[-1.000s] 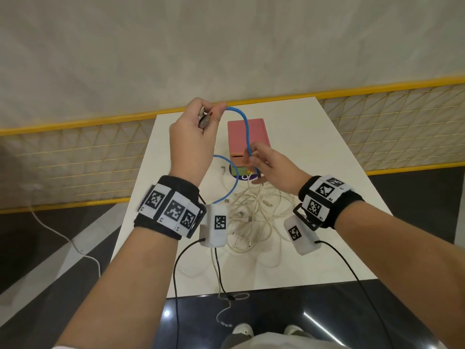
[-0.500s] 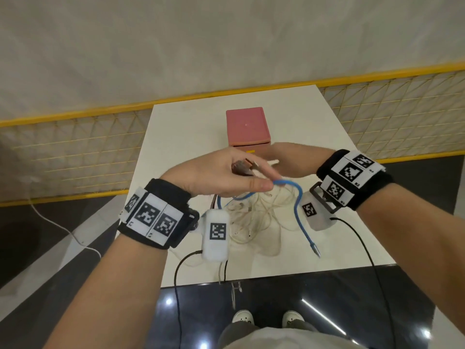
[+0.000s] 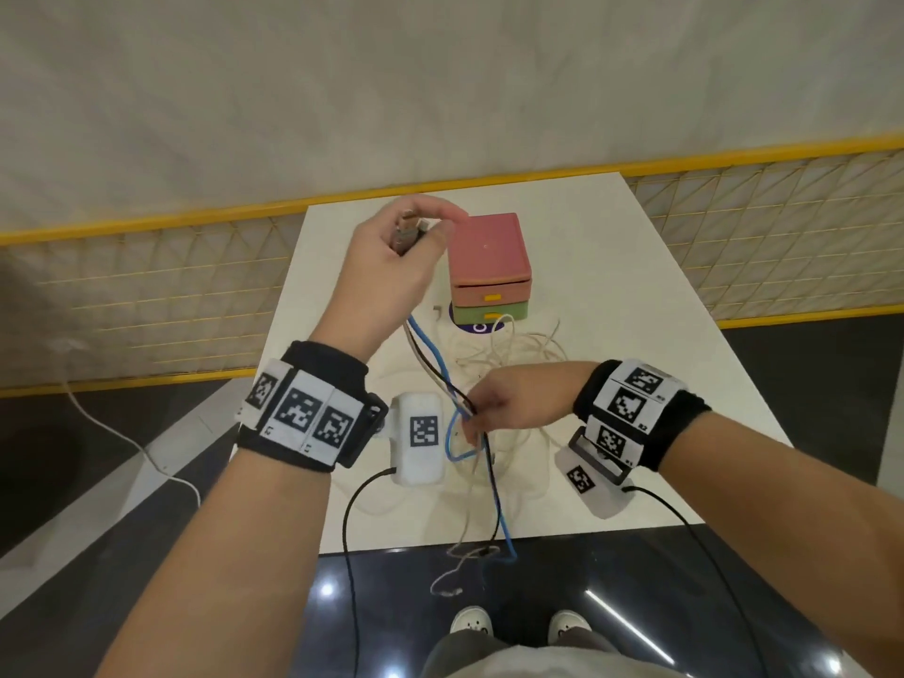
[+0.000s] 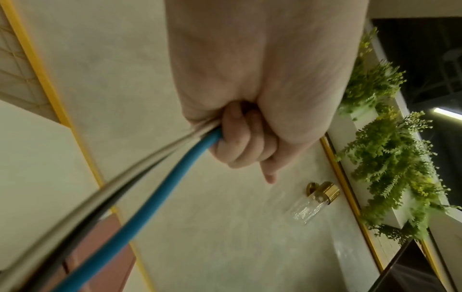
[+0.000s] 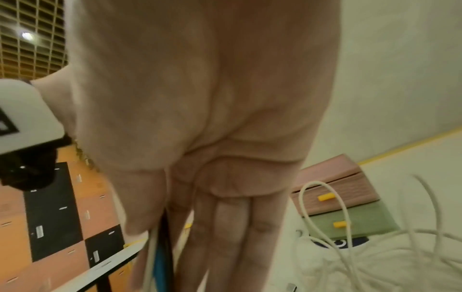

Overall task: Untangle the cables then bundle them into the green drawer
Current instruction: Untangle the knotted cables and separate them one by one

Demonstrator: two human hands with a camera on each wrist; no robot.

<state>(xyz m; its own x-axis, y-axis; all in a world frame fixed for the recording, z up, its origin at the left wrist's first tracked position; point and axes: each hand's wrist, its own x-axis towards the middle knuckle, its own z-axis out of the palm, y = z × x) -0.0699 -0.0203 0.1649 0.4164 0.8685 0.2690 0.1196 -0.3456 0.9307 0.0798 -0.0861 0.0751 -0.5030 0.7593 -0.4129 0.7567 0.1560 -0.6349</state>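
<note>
My left hand (image 3: 416,232) is raised left of the pink drawer unit and grips the plug ends of three cables. The left wrist view shows the fist (image 4: 240,138) closed round a blue cable (image 4: 175,177), a black one and a pale one. The bundled cables (image 3: 430,354) run down to my right hand (image 3: 472,415), which pinches them between thumb and fingers (image 5: 225,237) low over the table. Their free ends (image 3: 508,555) hang past the front edge. The green drawer (image 3: 489,313) sits closed under the pink drawer (image 5: 337,189).
A tangle of white cables (image 3: 513,345) lies on the white table (image 3: 611,286) in front of the drawers, with one loop (image 5: 322,197) standing up before them. A yellow-railed mesh fence is behind the table. The floor is dark and glossy below.
My left hand has risen from in front of the drawers to beside the pink top, drawing the cables taut. My right hand came nearer and lower along them; the blue end now hangs off the edge.
</note>
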